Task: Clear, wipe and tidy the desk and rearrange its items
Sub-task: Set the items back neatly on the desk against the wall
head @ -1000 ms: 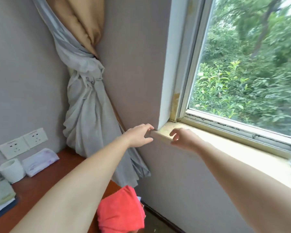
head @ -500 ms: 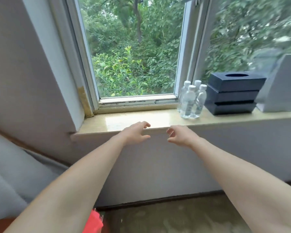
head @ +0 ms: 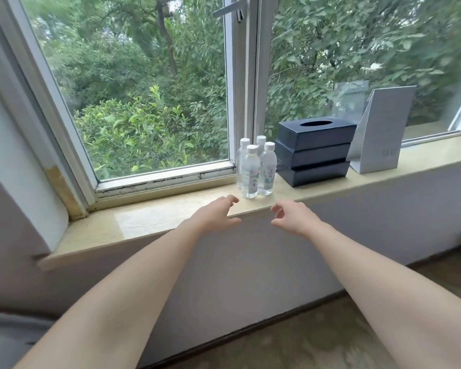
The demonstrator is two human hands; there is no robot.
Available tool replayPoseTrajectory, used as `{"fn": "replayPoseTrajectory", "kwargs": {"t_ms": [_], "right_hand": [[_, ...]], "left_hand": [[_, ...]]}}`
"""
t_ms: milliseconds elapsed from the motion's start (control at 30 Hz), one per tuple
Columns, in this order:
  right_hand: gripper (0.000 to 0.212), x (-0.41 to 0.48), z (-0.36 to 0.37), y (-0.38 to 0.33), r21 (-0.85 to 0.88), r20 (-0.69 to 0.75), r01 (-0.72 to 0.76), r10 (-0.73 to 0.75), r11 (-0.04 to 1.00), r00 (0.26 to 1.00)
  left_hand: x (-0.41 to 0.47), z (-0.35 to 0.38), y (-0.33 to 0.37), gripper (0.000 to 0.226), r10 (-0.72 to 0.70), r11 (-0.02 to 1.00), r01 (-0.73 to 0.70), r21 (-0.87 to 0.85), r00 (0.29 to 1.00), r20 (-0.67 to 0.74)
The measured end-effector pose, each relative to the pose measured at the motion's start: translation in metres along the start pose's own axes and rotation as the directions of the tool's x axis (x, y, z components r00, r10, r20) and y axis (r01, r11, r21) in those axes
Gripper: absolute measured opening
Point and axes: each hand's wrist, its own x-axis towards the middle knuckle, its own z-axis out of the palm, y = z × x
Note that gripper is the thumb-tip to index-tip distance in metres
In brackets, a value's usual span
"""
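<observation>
Several small clear water bottles (head: pixel 256 169) with white caps stand in a cluster on the beige window sill (head: pixel 155 222). To their right sits a stack of dark blue boxes (head: pixel 314 153), the top one a tissue box with an oval slot. A pale grey folded card (head: pixel 381 131) leans beside the stack. My left hand (head: pixel 216 215) hovers over the sill's front edge just below the bottles, fingers loosely curled and empty. My right hand (head: pixel 293 217) floats in front of the sill edge, also empty with relaxed fingers.
The white window frame (head: pixel 240 83) rises behind the bottles, with trees outside. The grey wall (head: pixel 250 267) drops below the sill to a brown floor (head: pixel 317 339). A grey curtain (head: pixel 3 334) edge shows at the bottom left.
The view swung right from the curtain and desk corner along the sill to the bottles and boxes. Both hands travelled right along the sill edge, staying empty.
</observation>
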Motion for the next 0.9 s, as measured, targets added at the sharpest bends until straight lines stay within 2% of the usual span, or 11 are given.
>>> {"fn": "replayPoseTrajectory", "kwargs": {"t_ms": [200, 433, 567, 700, 833, 900], "right_hand": [[0.047, 0.065, -0.019, 0.019, 0.016, 0.000, 0.000, 0.000, 1.000, 1.000], [0.070, 0.138, -0.030, 0.048, 0.082, 0.013, 0.010, -0.011, 0.997, 1.000], [0.064, 0.171, -0.036, 0.058, 0.156, 0.012, 0.054, -0.057, 0.986, 0.998], [0.073, 0.195, -0.037, 0.062, 0.256, 0.033, 0.085, -0.096, 0.963, 0.995], [0.082, 0.212, -0.032, 0.065, 0.355, 0.050, 0.099, -0.125, 0.930, 0.991], [0.081, 0.217, -0.030, 0.066, 0.400, 0.056, 0.109, -0.142, 0.910, 0.988]], "left_hand": [[0.056, 0.000, 0.003, 0.070, -0.090, 0.994, 0.087, -0.062, 0.995, -0.043], [0.127, 0.005, 0.007, 0.072, -0.217, 0.964, 0.192, -0.184, 0.967, -0.130], [0.155, 0.013, 0.009, 0.076, -0.296, 0.934, 0.254, -0.250, 0.944, -0.146], [0.176, 0.020, 0.007, 0.082, -0.356, 0.887, 0.286, -0.362, 0.924, -0.142], [0.188, 0.021, 0.012, 0.070, -0.384, 0.849, 0.291, -0.441, 0.913, -0.136], [0.192, 0.023, 0.013, 0.065, -0.400, 0.834, 0.298, -0.465, 0.906, -0.136]]}}
